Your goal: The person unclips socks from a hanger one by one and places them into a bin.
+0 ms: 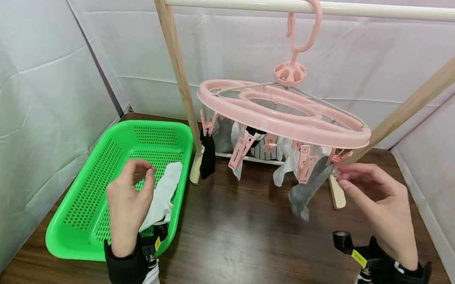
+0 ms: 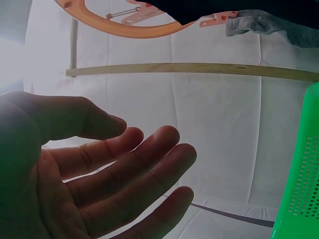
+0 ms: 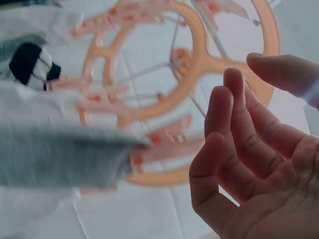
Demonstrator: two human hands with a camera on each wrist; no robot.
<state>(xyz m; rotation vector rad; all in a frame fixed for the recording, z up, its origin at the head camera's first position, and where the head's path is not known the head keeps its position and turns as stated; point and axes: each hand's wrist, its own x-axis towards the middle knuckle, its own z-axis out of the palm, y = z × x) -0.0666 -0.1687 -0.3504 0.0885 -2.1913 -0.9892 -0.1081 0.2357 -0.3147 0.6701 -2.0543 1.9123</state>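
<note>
A pink round clip hanger (image 1: 282,127) hangs tilted, its right side lower, with several socks clipped under it. My right hand (image 1: 382,201) is beside the clip (image 1: 338,157) at the ring's right end, which bears a grey sock (image 1: 306,191). In the right wrist view its thumb and fingers are apart, with nothing between them. Above the green basket (image 1: 73,250) is my left hand (image 1: 127,203), fingers loosely bent and holding nothing. A white sock (image 1: 168,186) lies in the basket, partly behind that wrist. At the ring's left end a black sock (image 1: 208,158) hangs from a clip.
The hanger's hook (image 1: 316,24) loops over a white rod (image 1: 234,3), borne by wooden posts (image 1: 177,62) at left and right. Striped (image 1: 265,150) and white socks hang mid-ring. Brown tabletop (image 1: 238,237) lies below; white cloth walls surround it.
</note>
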